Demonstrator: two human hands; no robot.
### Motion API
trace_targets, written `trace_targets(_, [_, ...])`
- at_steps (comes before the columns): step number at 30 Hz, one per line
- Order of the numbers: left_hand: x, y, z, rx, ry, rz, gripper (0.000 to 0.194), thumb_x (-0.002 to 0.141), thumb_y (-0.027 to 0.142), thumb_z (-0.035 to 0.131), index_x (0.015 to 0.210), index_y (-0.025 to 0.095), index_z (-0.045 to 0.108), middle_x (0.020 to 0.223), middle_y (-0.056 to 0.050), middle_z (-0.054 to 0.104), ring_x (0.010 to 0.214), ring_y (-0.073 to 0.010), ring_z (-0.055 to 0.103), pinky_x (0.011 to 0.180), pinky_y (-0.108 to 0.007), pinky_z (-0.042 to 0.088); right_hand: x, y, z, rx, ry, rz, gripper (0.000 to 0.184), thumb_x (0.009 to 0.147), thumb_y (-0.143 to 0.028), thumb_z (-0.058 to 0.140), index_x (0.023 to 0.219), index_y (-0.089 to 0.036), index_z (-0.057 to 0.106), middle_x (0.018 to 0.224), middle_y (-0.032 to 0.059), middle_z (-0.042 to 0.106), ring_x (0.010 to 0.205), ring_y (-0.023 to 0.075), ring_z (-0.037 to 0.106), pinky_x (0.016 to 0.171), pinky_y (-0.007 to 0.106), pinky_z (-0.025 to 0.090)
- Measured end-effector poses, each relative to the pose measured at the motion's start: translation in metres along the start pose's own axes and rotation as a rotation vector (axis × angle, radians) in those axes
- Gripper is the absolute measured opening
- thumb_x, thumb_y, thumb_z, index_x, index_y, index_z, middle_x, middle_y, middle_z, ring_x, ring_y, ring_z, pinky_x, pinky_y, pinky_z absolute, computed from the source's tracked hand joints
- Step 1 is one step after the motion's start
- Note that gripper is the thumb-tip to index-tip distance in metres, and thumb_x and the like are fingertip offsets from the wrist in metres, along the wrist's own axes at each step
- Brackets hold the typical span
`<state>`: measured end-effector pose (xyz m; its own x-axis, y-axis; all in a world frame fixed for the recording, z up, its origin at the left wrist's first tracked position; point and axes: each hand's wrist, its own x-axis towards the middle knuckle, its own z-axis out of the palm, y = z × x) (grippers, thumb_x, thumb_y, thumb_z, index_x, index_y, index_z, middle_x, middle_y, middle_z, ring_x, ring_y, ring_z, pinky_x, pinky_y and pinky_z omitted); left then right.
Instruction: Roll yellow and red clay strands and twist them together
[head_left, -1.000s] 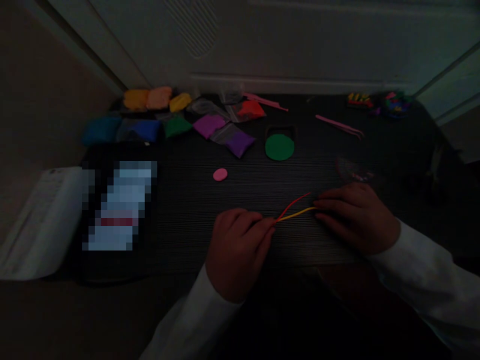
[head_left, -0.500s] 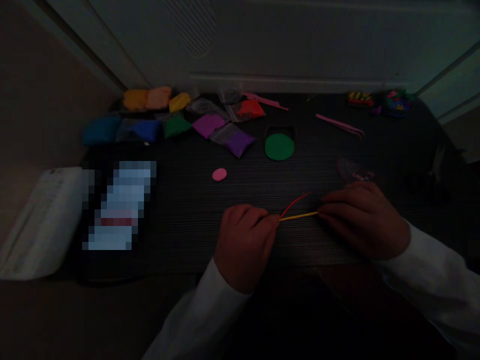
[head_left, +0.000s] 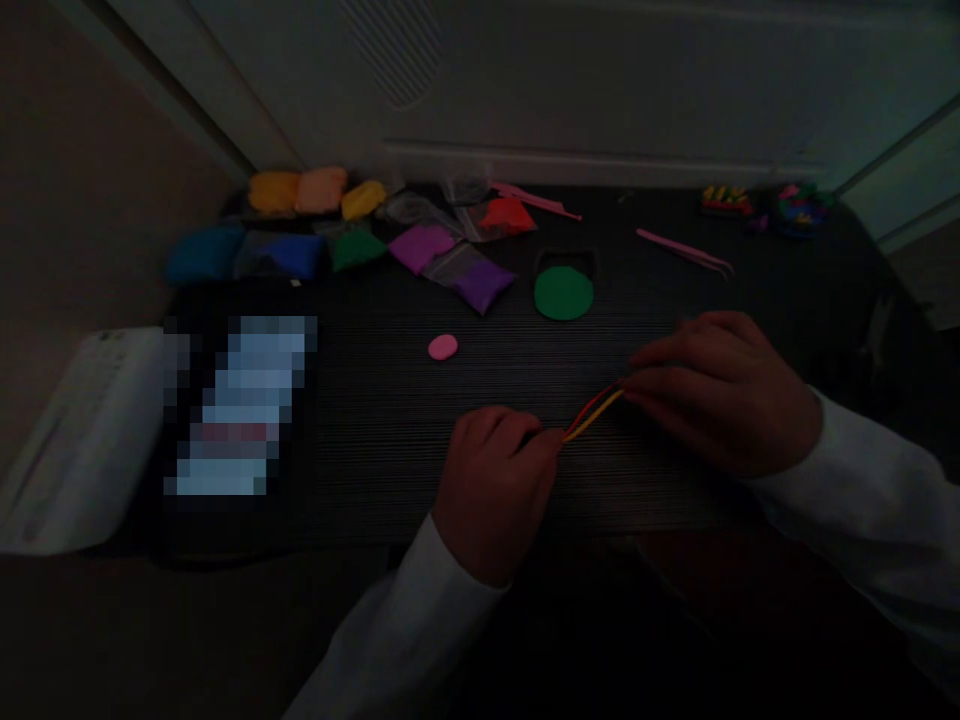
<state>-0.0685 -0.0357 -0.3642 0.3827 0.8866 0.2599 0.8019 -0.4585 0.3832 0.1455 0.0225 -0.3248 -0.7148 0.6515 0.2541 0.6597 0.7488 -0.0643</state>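
Observation:
Between my hands run two thin strands, a red strand [head_left: 591, 400] and a yellow strand [head_left: 594, 415], apparently clay. My left hand [head_left: 496, 495] is closed, pinching both at their lower left ends between thumb and forefinger. The fingertips of my right hand [head_left: 724, 395] are pressed together on the upper right ends of the strands. Side by side, the strands bow slightly and do not cross in the visible stretch. A flat pink disc [head_left: 443, 347] lies on the dark ridged table beyond my left hand. Farther back is a green disc [head_left: 564, 293] by a dark frame-like holder.
Bags of coloured clay, among them a purple bag [head_left: 484, 283] and a blue bag [head_left: 292, 257], line the back left. Pink tweezers [head_left: 682, 250] lie at the back right, near small colourful clay pieces [head_left: 801, 210]. Scissors [head_left: 874, 345] are at far right. A blurred-out phone [head_left: 244, 405] lies left.
My right hand has moved up and inward, and its fingers now meet the red strand's free end as well as the yellow strand. My left hand has shifted slightly right.

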Motion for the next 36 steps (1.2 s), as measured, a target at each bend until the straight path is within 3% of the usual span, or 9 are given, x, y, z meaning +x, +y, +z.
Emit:
trace_targets(7, [0.0, 0.0, 0.0, -0.001, -0.036, -0.013, 0.02, 0.077, 0.023, 0.045, 0.092, 0.023, 0.058, 0.085, -0.002, 0.056, 0.084, -0.0168, 0.044, 0.075, -0.036, 0.036, 0.021, 0.006, 0.012, -0.011, -0.051, -0.01, 0.019, 0.079, -0.029, 0.043, 0.088, -0.021, 0.058, 0.093, 0.0038, 0.059, 0.082, 0.0171, 0.051, 0.077, 0.036, 0.028])
trace_targets(15, [0.0, 0.001, 0.0, -0.026, -0.022, -0.012, 0.02, 0.077, 0.022, 0.045, 0.091, 0.022, 0.058, 0.084, -0.003, 0.056, 0.083, -0.0169, 0.044, 0.074, -0.036, 0.037, 0.025, 0.017, 0.035, 0.016, -0.049, -0.063, 0.018, 0.078, -0.029, 0.045, 0.086, -0.023, 0.06, 0.091, 0.0033, 0.059, 0.08, 0.0166, 0.051, 0.075, 0.035, 0.028])
trace_targets(23, [-0.006, -0.004, -0.005, -0.017, 0.0, -0.048, 0.027, 0.075, 0.024, 0.047, 0.101, 0.02, 0.054, 0.088, -0.005, 0.057, 0.084, -0.0183, 0.046, 0.076, -0.038, 0.037, 0.014, 0.016, 0.026, 0.051, -0.037, -0.049, 0.023, 0.077, -0.03, 0.046, 0.097, -0.023, 0.057, 0.094, 0.0048, 0.058, 0.082, 0.0167, 0.051, 0.073, 0.034, 0.031])
trace_targets(36, [-0.019, -0.02, -0.015, 0.003, 0.006, -0.068, 0.017, 0.073, 0.021, 0.049, 0.088, 0.021, 0.059, 0.084, -0.003, 0.058, 0.082, -0.0165, 0.048, 0.075, -0.036, 0.038, 0.005, 0.016, 0.034, 0.099, -0.024, -0.082, 0.017, 0.077, -0.028, 0.047, 0.086, -0.02, 0.059, 0.095, 0.0056, 0.058, 0.084, 0.0172, 0.052, 0.072, 0.035, 0.035])
